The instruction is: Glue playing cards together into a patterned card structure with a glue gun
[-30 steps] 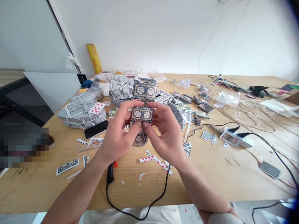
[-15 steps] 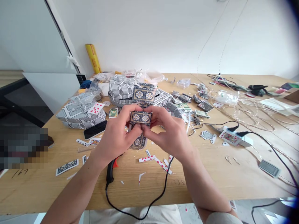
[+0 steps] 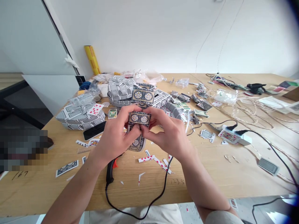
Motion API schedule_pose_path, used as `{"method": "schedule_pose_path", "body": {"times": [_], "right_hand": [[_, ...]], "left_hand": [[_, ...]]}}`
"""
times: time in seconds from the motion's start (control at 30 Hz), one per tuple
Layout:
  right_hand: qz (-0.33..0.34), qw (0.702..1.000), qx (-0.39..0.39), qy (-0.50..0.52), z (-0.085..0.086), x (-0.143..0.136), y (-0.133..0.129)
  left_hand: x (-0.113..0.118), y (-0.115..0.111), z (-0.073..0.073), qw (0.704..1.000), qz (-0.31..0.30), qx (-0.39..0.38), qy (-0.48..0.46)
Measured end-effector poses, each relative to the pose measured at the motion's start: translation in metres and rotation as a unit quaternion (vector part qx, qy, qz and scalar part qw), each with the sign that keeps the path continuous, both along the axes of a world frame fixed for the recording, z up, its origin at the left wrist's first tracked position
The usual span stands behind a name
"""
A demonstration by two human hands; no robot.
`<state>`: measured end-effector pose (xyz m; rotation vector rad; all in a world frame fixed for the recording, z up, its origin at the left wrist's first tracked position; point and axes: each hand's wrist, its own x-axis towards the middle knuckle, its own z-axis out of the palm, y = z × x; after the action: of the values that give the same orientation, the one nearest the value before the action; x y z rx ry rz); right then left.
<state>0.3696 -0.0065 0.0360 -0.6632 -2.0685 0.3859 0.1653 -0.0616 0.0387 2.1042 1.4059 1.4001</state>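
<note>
The left hand (image 3: pixel 118 135) and right hand (image 3: pixel 164 135) pinch a patterned card piece (image 3: pixel 139 119) between thumbs and fingers, above the middle of the surface (image 3: pixel 203 174). Below them lies a black tool (image 3: pixel 109 171) with an orange trigger, its front end hidden by the left hand and forearm; its cable (image 3: pixel 151 211) loops across the near edge. A phone (image 3: pixel 94 130) lies beyond the left forearm; card scraps (image 3: pixel 155 160) lie nearer. 1 oval card-patterned box (image 3: pixel 80 115) carries a red-pipped card (image 3: pixel 95 109); its inside is hidden.
</note>
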Motion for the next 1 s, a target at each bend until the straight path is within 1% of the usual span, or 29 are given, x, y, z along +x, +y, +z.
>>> {"method": "schedule_pose_path", "body": {"times": [0.17, 0.4, 0.5, 0.6, 0.7, 0.77, 0.83, 0.87, 0.9, 0.93, 1.0], "right_hand": [[0.025, 0.995, -0.066, 0.069, 0.002, -0.002, -0.001], [0.035, 0.99, -0.112, 0.081, 0.005, -0.007, -0.006], [0.031, 0.988, -0.118, 0.094, 0.005, -0.009, -0.01], [0.022, 0.988, -0.117, 0.098, 0.003, -0.009, -0.01], [0.01, 0.988, -0.12, 0.094, 0.003, -0.006, -0.006], [0.002, 0.988, -0.123, 0.094, 0.004, -0.003, -0.002], [-0.013, 0.989, -0.12, 0.087, 0.005, 0.0, 0.003], [-0.022, 0.99, -0.116, 0.079, 0.005, 0.001, 0.005], [-0.03, 0.991, -0.112, 0.072, 0.005, 0.002, 0.008], [-0.035, 0.991, -0.109, 0.065, 0.005, 0.003, 0.01], [-0.032, 0.992, -0.105, 0.061, 0.004, 0.004, 0.016]], "left_hand": [[0.0, -0.003, -0.001, 1.0, -0.017, 0.007, 0.01], [0.002, -0.006, -0.002, 1.0, -0.016, 0.009, -0.006], [0.003, -0.007, -0.003, 0.999, -0.017, 0.001, -0.027], [0.006, -0.007, -0.003, 0.998, -0.033, -0.011, -0.045], [0.005, -0.009, 0.003, 0.997, -0.038, -0.035, -0.062], [-0.002, -0.014, 0.01, 0.997, -0.003, -0.045, -0.066], [-0.013, -0.024, 0.013, 0.995, 0.062, -0.047, -0.06], [-0.02, -0.032, 0.012, 0.992, 0.103, -0.047, -0.055], [-0.028, -0.04, 0.007, 0.988, 0.135, -0.058, -0.036], [-0.034, -0.05, 0.0, 0.982, 0.163, -0.095, -0.004], [-0.045, -0.071, -0.026, 0.955, 0.203, -0.205, 0.062]]}}
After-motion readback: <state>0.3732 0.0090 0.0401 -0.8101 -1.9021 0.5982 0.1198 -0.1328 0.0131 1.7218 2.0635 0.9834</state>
